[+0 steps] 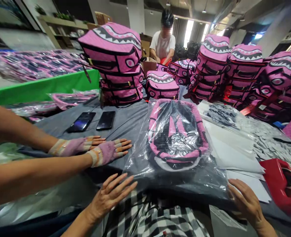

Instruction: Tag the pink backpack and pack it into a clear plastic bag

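Note:
A pink and black backpack (pixel 176 131) lies inside a clear plastic bag (pixel 138 158) on the grey-covered table in front of me. My left hand (pixel 111 194) is open with fingers spread, beside the bag's near left corner. Close to the bag's near right corner, my right hand (pixel 246 202) has its fingers stretched out and slightly curved, with its underside hidden. Neither hand visibly lifts anything. The bag's loose near edge lies flat toward my checked shirt (pixel 157 217).
Another person's gloved hands (pixel 108 151) rest at the left near two phones (pixel 106 120). Stacked pink backpacks (pixel 122 82) stand behind. A red tape dispenser (pixel 274 177) and white sheets (pixel 224 144) lie at the right. Another person (pixel 162 44) stands across the table.

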`<control>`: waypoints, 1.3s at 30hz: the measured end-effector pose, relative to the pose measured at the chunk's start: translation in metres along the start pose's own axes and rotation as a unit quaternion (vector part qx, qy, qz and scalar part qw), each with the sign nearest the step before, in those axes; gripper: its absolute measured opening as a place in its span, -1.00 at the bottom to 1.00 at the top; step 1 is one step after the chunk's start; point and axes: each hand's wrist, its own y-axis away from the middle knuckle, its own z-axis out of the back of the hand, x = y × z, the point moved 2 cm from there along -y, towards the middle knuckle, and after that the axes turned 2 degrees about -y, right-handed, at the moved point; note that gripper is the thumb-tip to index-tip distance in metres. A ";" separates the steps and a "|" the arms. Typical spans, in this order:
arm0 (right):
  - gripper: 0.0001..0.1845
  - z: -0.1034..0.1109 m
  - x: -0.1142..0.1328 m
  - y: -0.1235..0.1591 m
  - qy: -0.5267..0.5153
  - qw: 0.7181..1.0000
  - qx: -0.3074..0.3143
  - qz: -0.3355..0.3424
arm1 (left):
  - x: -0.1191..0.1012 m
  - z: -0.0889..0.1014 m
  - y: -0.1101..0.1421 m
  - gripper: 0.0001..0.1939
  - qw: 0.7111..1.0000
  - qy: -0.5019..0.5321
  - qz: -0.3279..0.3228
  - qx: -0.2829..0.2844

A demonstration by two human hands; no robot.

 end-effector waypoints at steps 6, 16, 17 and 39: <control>-0.68 0.002 0.003 -0.010 -0.237 0.928 -0.008 -0.289 | 0.000 0.022 -0.024 -0.65 0.968 0.204 0.143 0.035; -0.40 -0.062 0.014 -0.065 -0.250 0.740 -0.421 -0.462 | -0.013 0.005 -0.040 -0.58 0.794 0.301 0.503 -0.161; -0.37 -0.066 0.011 -0.070 -0.235 0.751 -0.386 -0.481 | -0.011 0.000 -0.042 -0.55 0.768 0.302 0.537 -0.173; -0.34 -0.063 0.006 -0.069 -0.253 0.782 -0.256 -0.509 | -0.060 -0.024 -0.189 -0.70 0.984 0.145 0.085 0.058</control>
